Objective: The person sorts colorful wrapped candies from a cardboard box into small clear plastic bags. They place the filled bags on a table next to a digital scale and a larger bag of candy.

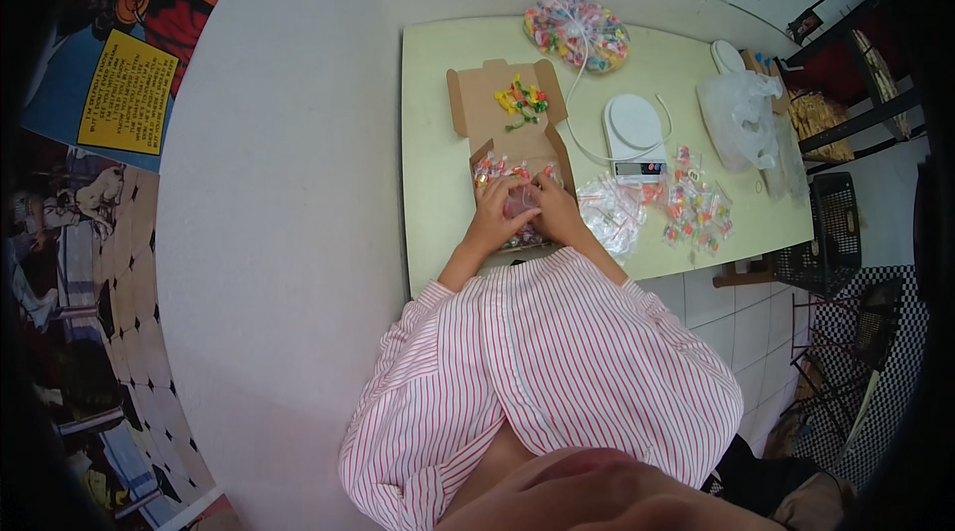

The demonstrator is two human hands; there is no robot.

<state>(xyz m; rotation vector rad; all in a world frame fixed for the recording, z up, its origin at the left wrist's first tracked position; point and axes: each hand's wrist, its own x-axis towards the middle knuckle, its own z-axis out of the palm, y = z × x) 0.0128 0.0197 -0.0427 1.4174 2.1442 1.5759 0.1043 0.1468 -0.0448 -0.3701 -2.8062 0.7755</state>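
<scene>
Over the near half of an unfolded cardboard box (515, 137), my left hand (496, 204) and my right hand (556, 209) hold a small clear plastic bag (521, 200) between their fingers. Something reddish shows through the bag; what exactly is blurred. Wrapped candies (489, 164) fill the box tray around and below my hands, partly hidden by them. On the box's flat lid lie several loose candies (522, 100) in yellow, orange and green wrappers. Right of my right hand rests a pile of clear plastic bags (613, 214).
Small filled candy packets (697, 206) lie to the right, near a white digital scale (634, 136) with a white cable (573, 95) beside it. A large bag of candies (578, 35) sits at the back. A white plastic bag (739, 117) and a black crate (824, 233) are farther right.
</scene>
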